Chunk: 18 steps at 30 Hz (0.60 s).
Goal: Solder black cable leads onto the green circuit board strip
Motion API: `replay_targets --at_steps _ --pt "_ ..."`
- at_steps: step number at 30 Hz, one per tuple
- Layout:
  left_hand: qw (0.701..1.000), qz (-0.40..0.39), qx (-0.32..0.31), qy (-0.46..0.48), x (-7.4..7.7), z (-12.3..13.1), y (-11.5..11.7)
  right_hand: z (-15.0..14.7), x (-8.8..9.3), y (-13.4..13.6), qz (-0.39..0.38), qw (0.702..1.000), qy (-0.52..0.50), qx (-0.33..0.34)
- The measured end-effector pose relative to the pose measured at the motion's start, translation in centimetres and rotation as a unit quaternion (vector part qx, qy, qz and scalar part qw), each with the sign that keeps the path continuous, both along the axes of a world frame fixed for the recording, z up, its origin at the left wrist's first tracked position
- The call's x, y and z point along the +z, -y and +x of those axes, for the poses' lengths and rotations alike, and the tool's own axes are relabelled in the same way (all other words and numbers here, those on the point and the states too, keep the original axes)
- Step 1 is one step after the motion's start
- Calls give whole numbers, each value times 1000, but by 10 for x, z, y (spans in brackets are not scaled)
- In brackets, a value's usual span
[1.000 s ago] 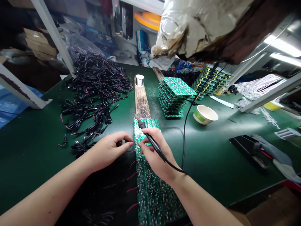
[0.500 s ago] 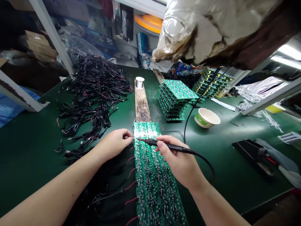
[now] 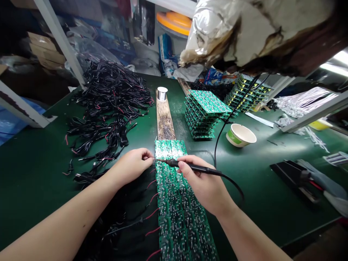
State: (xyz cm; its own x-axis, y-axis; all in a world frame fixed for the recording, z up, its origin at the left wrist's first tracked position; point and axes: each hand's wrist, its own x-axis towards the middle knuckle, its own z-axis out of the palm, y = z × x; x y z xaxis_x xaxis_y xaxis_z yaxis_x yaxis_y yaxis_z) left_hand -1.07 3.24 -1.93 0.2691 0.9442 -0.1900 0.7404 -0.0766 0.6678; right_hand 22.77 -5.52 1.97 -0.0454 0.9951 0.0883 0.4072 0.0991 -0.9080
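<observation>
A green bench fills the room's foreground, with a heap of black cables beyond the fingers of the left hand and a stack of circuit boards and a paper bowl beyond those of the right hand. The left fingers are pinched closed on a thin wire, mostly hidden, at the near-left edge of the circuit panel. The right fingers are wrapped around a soldering iron; a second ago it pointed away from the body above them, and now it lies across the panel, its tip just beside the left fingertips. The right hand has drawn back from the left. Red wires line the panel's edge nearer than the left fingers, and a solder spool stands on a plank beyond both hands
</observation>
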Motion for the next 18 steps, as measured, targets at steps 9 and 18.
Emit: replay_targets --at_steps 9,18 --pt "1000 2 2 -3 -4 0 0 1 8 4 28 999 17 -11" --pt "1000 10 1 5 -9 -1 0 5 7 10 32 999 29 -25"
